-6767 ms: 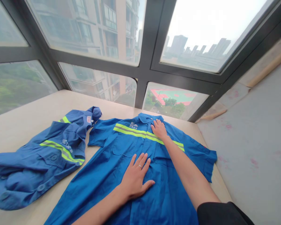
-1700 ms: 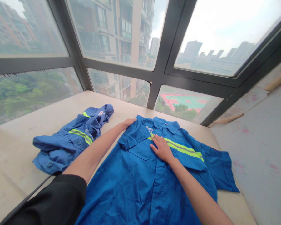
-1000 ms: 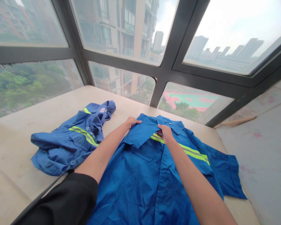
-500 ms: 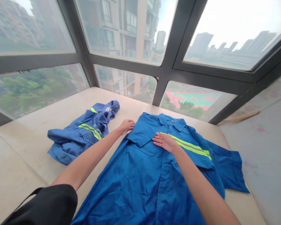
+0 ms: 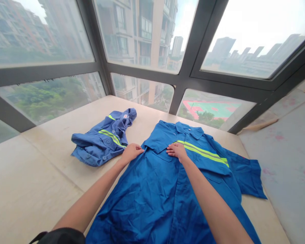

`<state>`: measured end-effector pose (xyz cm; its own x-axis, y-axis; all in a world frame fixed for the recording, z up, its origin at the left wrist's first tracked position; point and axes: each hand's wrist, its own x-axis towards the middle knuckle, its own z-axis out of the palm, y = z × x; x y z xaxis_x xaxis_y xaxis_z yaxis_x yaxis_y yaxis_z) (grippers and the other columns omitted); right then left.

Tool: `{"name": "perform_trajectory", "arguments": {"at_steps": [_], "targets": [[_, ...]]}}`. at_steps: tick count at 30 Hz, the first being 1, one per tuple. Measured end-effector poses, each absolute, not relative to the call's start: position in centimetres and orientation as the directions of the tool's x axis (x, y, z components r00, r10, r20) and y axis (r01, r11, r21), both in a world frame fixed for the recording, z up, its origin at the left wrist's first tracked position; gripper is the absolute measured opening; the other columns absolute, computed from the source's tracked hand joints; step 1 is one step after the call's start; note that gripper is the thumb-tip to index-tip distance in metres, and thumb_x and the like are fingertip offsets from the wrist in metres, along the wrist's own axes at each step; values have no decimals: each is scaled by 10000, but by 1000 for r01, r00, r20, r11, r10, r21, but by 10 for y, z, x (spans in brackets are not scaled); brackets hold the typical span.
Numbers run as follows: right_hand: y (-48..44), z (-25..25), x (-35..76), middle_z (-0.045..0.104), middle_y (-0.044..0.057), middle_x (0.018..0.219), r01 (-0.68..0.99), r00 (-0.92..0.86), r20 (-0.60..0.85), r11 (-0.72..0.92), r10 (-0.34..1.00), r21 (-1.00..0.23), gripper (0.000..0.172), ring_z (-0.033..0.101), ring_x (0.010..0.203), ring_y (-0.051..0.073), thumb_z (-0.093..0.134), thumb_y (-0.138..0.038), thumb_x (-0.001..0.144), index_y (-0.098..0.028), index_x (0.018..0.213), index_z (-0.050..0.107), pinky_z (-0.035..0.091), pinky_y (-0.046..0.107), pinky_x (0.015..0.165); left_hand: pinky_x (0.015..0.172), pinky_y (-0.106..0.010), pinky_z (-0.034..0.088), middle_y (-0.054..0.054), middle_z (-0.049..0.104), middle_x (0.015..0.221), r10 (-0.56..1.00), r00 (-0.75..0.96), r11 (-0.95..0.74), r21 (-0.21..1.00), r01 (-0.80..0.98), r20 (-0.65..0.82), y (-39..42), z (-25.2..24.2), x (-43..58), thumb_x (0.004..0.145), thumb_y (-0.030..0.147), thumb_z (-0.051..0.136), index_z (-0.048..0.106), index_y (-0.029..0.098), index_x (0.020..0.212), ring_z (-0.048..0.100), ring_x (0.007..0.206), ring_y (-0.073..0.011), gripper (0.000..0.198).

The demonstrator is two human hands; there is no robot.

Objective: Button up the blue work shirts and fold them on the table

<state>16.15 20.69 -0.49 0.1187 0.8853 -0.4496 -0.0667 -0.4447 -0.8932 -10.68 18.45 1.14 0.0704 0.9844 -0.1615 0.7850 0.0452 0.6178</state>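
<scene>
A blue work shirt (image 5: 157,183) lies front side up, with a collar and a yellow-and-grey reflective stripe across the chest. Its sleeve on the left is folded inward over the chest, covering part of the stripe. My left hand (image 5: 132,151) is closed, pinching the shirt's left side edge just below the folded sleeve. On the chest, my right hand (image 5: 177,150) has its fingers curled at the end of the folded sleeve, gripping the cloth there. The other sleeve (image 5: 250,176) stretches out to the right.
A second, faded blue work garment (image 5: 101,142) with reflective stripes lies folded and rumpled to the left. Both garments rest on a pale ledge (image 5: 48,189). Grey-framed windows (image 5: 142,75) close off the back and left, and a flower-patterned wall (image 5: 292,159) stands at the right.
My left hand has moved down from the shoulder fold to the shirt's side edge and closed on it. My right hand's fingers have curled from flat. The view has shifted slightly left.
</scene>
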Motion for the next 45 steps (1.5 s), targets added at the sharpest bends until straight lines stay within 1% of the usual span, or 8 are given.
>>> {"name": "perform_trajectory", "arguments": {"at_steps": [8,18,27,30,33,39,42,45], "targets": [[207,-8,155,689,25,641,-31,207,-409,-412,889,-911,175,669,474,130,696,-111,810,-166,733,549,542,183,409,848,-330,473,-140,721,1075,995,-57,82,381,921,-76,167,15,-75,850,373,614,739,219,963,659,1041,-290,228],[211,-11,151,688,33,587,36,283,-388,-414,877,-910,136,669,464,137,675,-146,805,-155,709,579,534,178,383,812,-302,465,-152,720,1049,989,-121,147,429,891,-87,177,13,-104,936,266,411,690,176,979,662,1009,-257,296],[217,-25,154,678,18,552,80,309,-357,-399,881,-914,143,650,423,128,643,-74,746,-163,655,578,522,171,363,819,-292,448,-163,716,1059,975,-182,220,474,852,-126,196,6,-126,922,270,444,669,151,1019,659,1015,-256,273],[217,-27,154,690,21,590,99,298,-342,-385,891,-918,141,657,440,125,647,-98,760,-168,667,567,534,177,385,855,-284,450,-122,715,1095,987,-127,159,494,855,-97,191,8,-120,897,387,527,656,182,1106,648,1040,-244,320],[216,-26,154,703,38,645,133,274,-314,-360,909,-924,143,669,469,129,619,-127,799,-169,678,555,554,200,418,866,-275,451,-73,722,1094,991,-109,131,481,867,-74,188,8,-117,868,362,572,673,237,1093,644,1049,-230,276],[200,-24,157,699,36,727,288,189,-158,-209,969,-935,104,697,599,127,525,-165,867,-166,801,606,579,218,581,790,-378,469,-155,705,1080,972,-226,235,400,886,-70,189,7,-105,913,266,422,682,213,1021,646,1023,-325,286],[184,-24,156,707,35,865,380,121,-37,-80,992,-922,146,702,785,144,518,-177,882,-186,930,655,571,275,805,780,-372,470,-179,684,1095,981,-196,185,298,936,7,185,8,-97,923,223,378,669,183,1060,630,1042,-326,324],[168,-22,149,675,73,1109,536,-29,91,92,995,-839,218,621,1086,190,541,-134,867,-195,1014,690,445,342,1044,750,-355,481,-180,679,1071,989,-124,111,143,983,84,180,11,-93,940,221,341,672,167,1063,617,1037,-319,358]]}}
